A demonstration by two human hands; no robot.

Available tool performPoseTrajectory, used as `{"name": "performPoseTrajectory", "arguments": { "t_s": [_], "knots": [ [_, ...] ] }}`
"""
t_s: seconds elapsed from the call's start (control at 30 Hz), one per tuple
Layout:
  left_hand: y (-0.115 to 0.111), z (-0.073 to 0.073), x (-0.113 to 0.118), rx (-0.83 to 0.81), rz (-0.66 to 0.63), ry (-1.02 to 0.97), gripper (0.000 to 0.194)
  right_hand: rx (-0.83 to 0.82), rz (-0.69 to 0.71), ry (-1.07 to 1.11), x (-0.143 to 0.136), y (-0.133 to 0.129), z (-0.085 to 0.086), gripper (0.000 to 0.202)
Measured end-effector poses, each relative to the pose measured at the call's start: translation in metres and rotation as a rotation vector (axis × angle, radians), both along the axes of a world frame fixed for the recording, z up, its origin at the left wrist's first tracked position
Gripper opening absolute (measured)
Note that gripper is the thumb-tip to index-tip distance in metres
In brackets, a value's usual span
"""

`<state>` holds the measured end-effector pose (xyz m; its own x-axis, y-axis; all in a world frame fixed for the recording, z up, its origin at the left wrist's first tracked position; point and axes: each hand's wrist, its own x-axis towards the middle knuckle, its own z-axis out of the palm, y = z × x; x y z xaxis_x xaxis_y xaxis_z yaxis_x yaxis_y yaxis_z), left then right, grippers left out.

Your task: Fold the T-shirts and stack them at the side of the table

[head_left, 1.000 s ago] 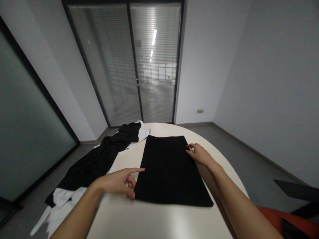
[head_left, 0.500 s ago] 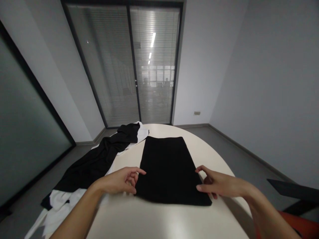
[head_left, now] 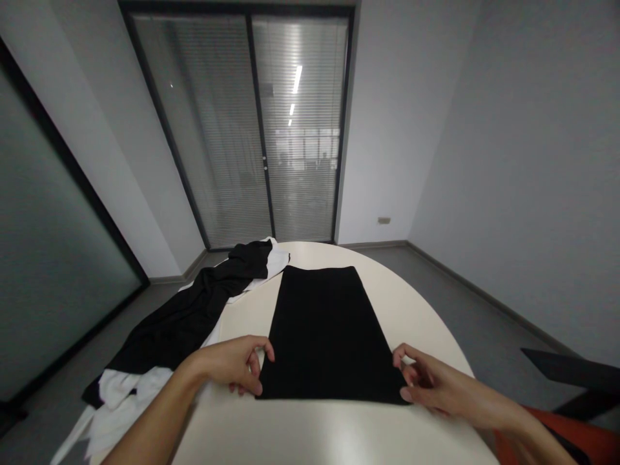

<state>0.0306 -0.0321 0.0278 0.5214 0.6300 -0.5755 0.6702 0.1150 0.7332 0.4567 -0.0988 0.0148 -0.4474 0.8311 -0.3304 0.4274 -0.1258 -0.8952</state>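
I face dark-framed glass doors with slatted blinds at upper center, bright light strips showing in the right pane. A small plate marks the gray wall right of center; a frosted panel lines my left, a red-and-black chair the lower right.

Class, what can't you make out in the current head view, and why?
In the head view:
Black cloth: its upper side hides the underside.
White fabric: partly covered by the dark garment.
Left hand, right hand: some fingertips, behind other fingers.
Orange seat: cut off at right.
Scene beyond blinds: blurred by slats.
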Motion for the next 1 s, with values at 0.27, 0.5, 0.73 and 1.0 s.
{"name": "performPoseTrajectory", "arguments": {
  "t_s": [0.27, 0.5, 0.73, 1.0],
  "knots": [
    [-0.007, 0.013, 0.035, 0.952, 0.069, 0.079, 0.030, 0.396, -0.002, -0.738, -0.028, 0.024, 0.047, 0.031],
    [-0.015, -0.021, 0.055, 0.963, -0.266, 0.124, 0.078, 0.868, 0.204, -0.504, -0.100, 0.047, 0.042, 0.058],
    [-0.014, -0.027, 0.054, 0.924, -0.283, 0.191, 0.079, 0.547, 0.387, -0.564, -0.107, 0.045, 0.009, 0.082],
    [-0.015, -0.022, 0.056, 0.876, -0.282, 0.236, 0.081, 0.603, 0.409, -0.492, -0.100, 0.093, 0.036, 0.066]
  ]
}}
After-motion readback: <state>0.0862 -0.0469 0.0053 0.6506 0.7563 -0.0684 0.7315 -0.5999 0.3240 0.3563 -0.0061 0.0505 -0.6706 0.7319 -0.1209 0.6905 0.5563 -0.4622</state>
